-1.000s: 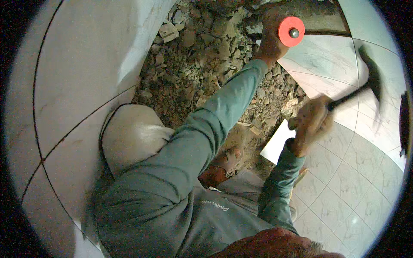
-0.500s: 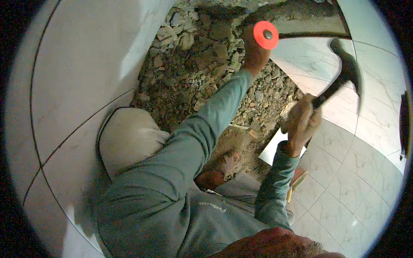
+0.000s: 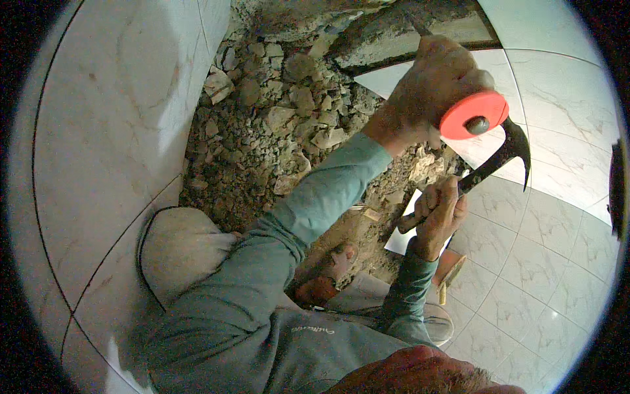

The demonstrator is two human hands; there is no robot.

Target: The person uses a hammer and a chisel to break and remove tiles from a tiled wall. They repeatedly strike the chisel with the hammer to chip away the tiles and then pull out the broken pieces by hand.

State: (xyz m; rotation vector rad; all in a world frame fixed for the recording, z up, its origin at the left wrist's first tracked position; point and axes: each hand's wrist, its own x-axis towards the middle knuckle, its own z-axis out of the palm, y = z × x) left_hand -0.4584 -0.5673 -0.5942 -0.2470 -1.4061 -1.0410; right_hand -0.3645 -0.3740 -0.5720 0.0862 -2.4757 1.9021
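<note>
My left hand (image 3: 430,85) is closed round a chisel with a round orange-red hand guard (image 3: 459,123). Its dark blade (image 3: 417,25) sticks out past my knuckles toward the far edge of the broken floor. My right hand (image 3: 441,213) grips the handle of a claw hammer (image 3: 489,169) with a dark metal head. That head is close beside the guard in this view; whether they touch I cannot tell. Beneath my left hand lies broken rubble (image 3: 275,121), a mix of stones and earth.
Marbled tiles (image 3: 551,217) cover the floor at the right. A tiled wall (image 3: 111,131) rises at the left. At the back runs a rough cement ledge (image 3: 453,33). A white piece (image 3: 401,241) and a brownish block (image 3: 449,266) lie by my right forearm. My bare foot (image 3: 338,262) rests on dirt.
My left hand has come up and to the right with the chisel, which is now tilted so its blade shows. My right hand and the hammer have dropped lower and slightly left.
</note>
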